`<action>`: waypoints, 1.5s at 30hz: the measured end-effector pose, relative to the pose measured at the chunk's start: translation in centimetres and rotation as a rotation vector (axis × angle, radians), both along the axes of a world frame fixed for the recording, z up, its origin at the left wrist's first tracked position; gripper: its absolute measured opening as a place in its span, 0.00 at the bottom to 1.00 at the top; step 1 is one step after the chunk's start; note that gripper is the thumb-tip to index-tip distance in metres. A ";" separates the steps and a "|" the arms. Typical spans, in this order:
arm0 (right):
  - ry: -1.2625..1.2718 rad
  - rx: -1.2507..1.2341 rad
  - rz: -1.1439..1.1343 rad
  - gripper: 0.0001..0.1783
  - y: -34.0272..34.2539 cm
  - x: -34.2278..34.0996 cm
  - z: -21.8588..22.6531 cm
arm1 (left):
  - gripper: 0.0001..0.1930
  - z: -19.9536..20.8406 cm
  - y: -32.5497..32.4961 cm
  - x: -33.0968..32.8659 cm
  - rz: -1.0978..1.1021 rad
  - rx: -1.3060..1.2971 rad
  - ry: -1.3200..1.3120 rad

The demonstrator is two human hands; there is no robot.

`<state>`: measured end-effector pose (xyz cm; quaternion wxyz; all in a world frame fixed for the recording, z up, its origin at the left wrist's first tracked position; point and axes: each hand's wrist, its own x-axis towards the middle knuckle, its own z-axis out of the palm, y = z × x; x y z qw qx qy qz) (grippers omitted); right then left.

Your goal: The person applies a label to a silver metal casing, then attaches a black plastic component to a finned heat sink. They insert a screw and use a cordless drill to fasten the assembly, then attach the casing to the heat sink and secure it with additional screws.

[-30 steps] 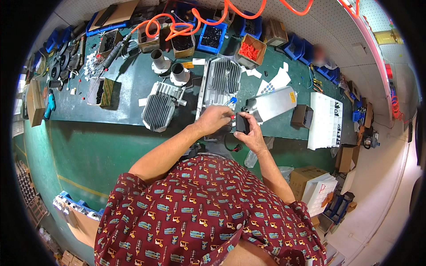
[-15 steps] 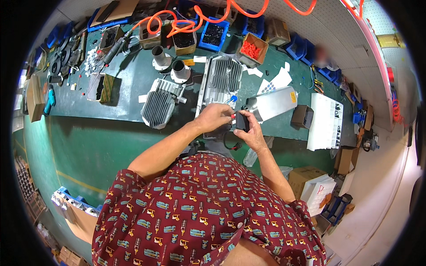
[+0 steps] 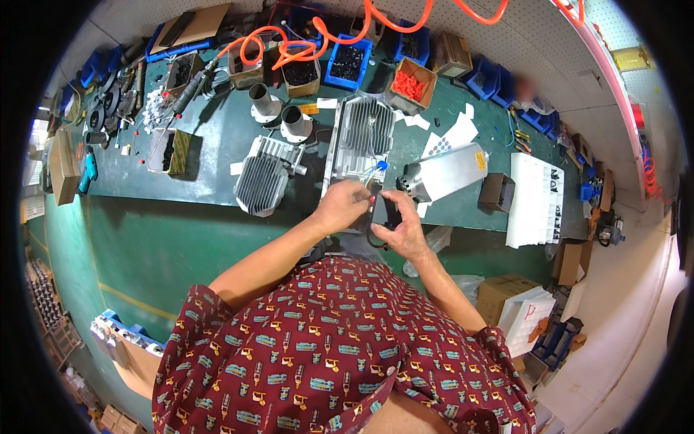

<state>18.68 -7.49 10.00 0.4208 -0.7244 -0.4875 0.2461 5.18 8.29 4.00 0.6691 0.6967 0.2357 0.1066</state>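
Note:
In front of my body, at the bench's near edge, my right hand (image 3: 406, 230) grips a small black box (image 3: 385, 211) between thumb and fingers. Beside it, my left hand (image 3: 341, 207) is closed in a pinch by a tiny red piece (image 3: 372, 199) at the box's left side. Whether the red piece is held in the fingers or attached to the box I cannot tell. Just beyond my hands lies a finned silver metal housing (image 3: 367, 130), with a blue part (image 3: 380, 166) on a thin cable at its near end. A dark cable hangs below the box.
Left of the housing sits a finned metal cover (image 3: 262, 179), with two flanged tubes (image 3: 295, 123) behind. A silver casing (image 3: 455, 172) lies to the right, near a small cardboard box (image 3: 496, 192) and white foam tray (image 3: 531, 206). Red caps (image 3: 408, 85) fill a bin; an orange coiled hose (image 3: 347, 37) hangs above.
My right hand and the black box have moved slightly left and toward me. The box has turned a little, and my left fingers stay close to its left side.

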 end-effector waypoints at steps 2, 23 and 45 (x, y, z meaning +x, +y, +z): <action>-0.108 -0.025 0.033 0.38 -0.3 0.0 0.5 | 0.10 2.7 0.6 -0.1 -0.045 -0.256 0.113; -0.078 -0.168 0.189 0.26 2.2 1.9 3.9 | 0.14 4.5 0.5 -2.5 -0.145 -0.336 0.121; 0.331 -0.231 0.187 0.20 2.8 7.0 -4.2 | 0.14 0.8 3.6 -1.5 0.255 -0.687 0.250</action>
